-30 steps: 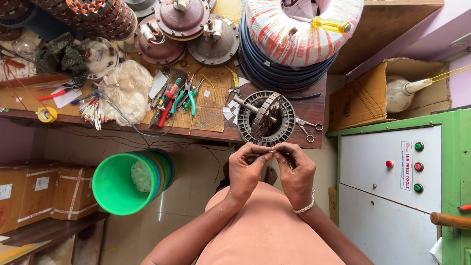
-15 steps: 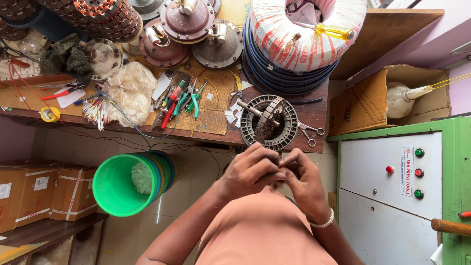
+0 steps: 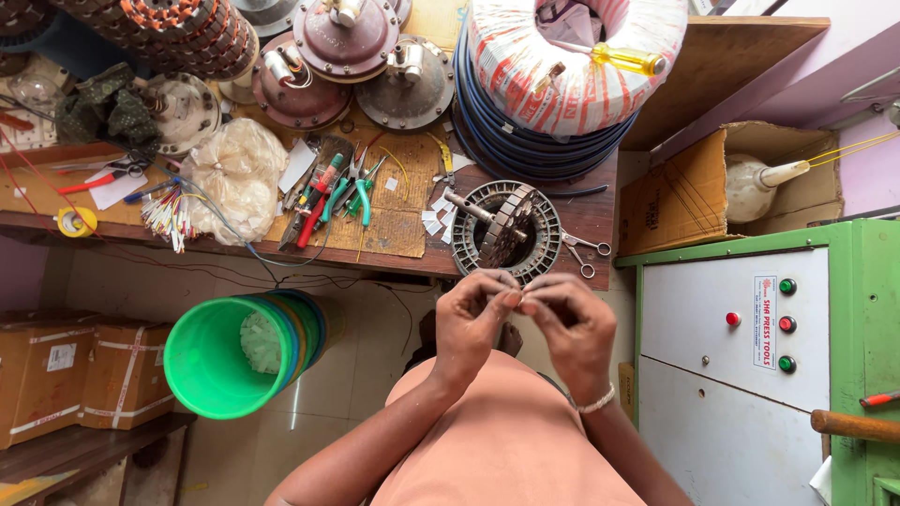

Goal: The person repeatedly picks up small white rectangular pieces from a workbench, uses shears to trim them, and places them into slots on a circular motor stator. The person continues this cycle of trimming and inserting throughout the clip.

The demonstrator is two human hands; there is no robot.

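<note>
My left hand (image 3: 476,319) and my right hand (image 3: 572,323) meet in front of my chest, fingertips pinched together on a small pale strip (image 3: 518,299) that is mostly hidden by the fingers. Just beyond them, at the near edge of the wooden bench (image 3: 394,245), lies a round grey slotted motor stator (image 3: 506,231) with a shaft across it. Small scissors (image 3: 583,255) lie to its right. Scraps of pale paper (image 3: 436,214) lie to its left.
Pliers and screwdrivers (image 3: 333,192) lie on the bench beside a clear plastic bag (image 3: 239,178). Fan motor housings (image 3: 347,56) and a striped wire coil (image 3: 572,75) stand at the back. Stacked green buckets (image 3: 234,361) sit on the floor at left, a green cabinet with buttons (image 3: 750,356) at right.
My hands dropped lower and closed together half a second ago, then rose again toward the bench edge. Fingertips stay pinched on the small strip throughout.
</note>
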